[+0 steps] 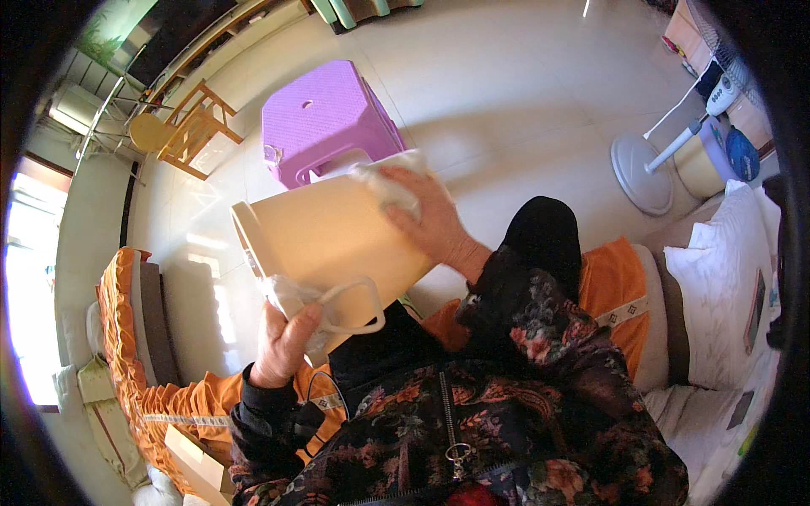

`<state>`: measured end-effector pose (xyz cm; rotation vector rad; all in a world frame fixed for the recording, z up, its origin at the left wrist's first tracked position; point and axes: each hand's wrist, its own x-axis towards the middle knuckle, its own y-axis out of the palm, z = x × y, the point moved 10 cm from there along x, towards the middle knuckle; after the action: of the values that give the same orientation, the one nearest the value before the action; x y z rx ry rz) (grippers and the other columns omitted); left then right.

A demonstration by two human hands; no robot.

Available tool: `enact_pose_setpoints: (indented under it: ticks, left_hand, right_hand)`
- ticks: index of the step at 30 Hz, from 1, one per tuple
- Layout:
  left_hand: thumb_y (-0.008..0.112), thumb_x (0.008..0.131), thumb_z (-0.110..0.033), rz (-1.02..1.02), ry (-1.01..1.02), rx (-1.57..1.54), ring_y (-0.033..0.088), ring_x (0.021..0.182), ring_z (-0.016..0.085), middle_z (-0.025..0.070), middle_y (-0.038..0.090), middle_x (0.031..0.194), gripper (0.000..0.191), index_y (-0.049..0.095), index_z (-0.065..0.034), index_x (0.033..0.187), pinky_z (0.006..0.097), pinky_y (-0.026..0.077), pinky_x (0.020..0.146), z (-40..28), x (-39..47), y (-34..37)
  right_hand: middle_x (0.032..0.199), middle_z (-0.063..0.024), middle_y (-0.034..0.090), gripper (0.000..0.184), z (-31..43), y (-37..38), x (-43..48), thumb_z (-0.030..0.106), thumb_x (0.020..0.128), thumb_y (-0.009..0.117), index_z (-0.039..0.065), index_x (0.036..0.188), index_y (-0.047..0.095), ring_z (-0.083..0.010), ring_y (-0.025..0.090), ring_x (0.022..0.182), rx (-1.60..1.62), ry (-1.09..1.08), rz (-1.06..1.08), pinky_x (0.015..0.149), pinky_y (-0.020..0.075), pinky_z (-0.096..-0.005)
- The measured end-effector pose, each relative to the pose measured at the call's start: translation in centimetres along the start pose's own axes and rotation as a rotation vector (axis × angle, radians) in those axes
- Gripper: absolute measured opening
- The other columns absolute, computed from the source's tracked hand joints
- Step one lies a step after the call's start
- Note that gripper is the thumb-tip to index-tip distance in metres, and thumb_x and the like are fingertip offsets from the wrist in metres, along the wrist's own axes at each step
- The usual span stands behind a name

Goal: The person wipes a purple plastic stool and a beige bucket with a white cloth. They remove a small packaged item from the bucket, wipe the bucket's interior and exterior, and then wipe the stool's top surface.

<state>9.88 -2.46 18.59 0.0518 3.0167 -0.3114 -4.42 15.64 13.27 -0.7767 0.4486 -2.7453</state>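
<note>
A cream-coloured bin-like container lies tilted on its side above my lap, its rim toward the left. My left hand grips its lower left edge, where crumpled clear plastic and a white loop-shaped handle lie against it. My right hand presses a bunched white cloth or tissue on the container's upper right part. The fingertips under the cloth are partly hidden. Just beyond the container stands a purple plastic stool, with a small clear object at its near left corner.
A small wooden chair stands on the tiled floor at the upper left. To the right are a fan's round grey base and a white pillow. Orange-covered seating surrounds me; an open cardboard box sits at the lower left.
</note>
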Motion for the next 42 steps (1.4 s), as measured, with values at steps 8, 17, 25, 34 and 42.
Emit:
enact_pose_setpoints:
  ticks: [8,17,25,34,42]
  left_hand:
    - [0.059,0.088,-0.008,0.259,0.049,0.308,0.057,0.068,0.021,0.012,0.061,0.076,0.014,0.061,0.0009,0.099,0.0347,0.045,0.06,-1.3,0.1,5.5]
    - [0.06,0.089,-0.017,0.267,0.092,0.484,0.055,0.061,0.016,0.0093,0.059,0.067,0.02,0.062,0.0034,0.09,0.0333,0.046,0.058,-2.1,-0.4,4.3]
    - [0.037,0.101,-0.045,-0.151,0.047,0.0,0.057,0.082,0.01,0.0062,0.064,0.096,0.051,0.059,-0.0001,0.108,0.0255,0.044,0.069,-2.9,3.5,-2.6]
    - [0.051,0.098,-0.029,-0.07,-0.178,-0.441,0.06,0.1,0.017,0.01,0.06,0.113,0.038,0.051,-0.001,0.124,0.0316,0.05,0.086,-0.9,5.6,1.3]
    - [0.056,0.089,-0.021,-0.209,-0.119,-0.316,0.06,0.102,0.023,0.0145,0.059,0.112,0.046,0.047,0.0046,0.126,0.0337,0.049,0.088,-2.6,3.2,0.7]
  right_hand:
    - [0.131,-0.0198,0.052,0.052,1.3,1.8,-0.2,0.03,0.09,0.057,0.004,0.134,0.047,-0.0324,0.048,0.122,0.411,0.246,0.212,0.103,0.0359,-0.0409]
    - [0.14,-0.0226,0.042,0.066,9.0,2.1,0.3,0.04,0.091,0.055,0.0,0.14,0.037,-0.0375,0.04,0.129,0.193,-0.177,0.265,0.109,0.028,-0.0455]
    - [0.144,-0.0207,0.037,0.069,11.7,3.3,-1.8,0.042,0.09,0.056,0.001,0.142,0.036,-0.0371,0.035,0.133,0.012,-0.261,0.262,0.108,0.0246,-0.0514]
    - [0.147,-0.0191,0.034,0.068,12.1,2.9,-2.4,0.04,0.09,0.055,0.005,0.143,0.034,-0.0358,0.032,0.135,-0.026,-0.299,0.272,0.109,0.0233,-0.0539]
    - [0.134,-0.0156,0.049,0.056,4.3,0.3,0.1,0.033,0.088,0.058,0.007,0.136,0.045,-0.033,0.044,0.127,-0.05,-0.108,0.078,0.108,0.0291,-0.0468]
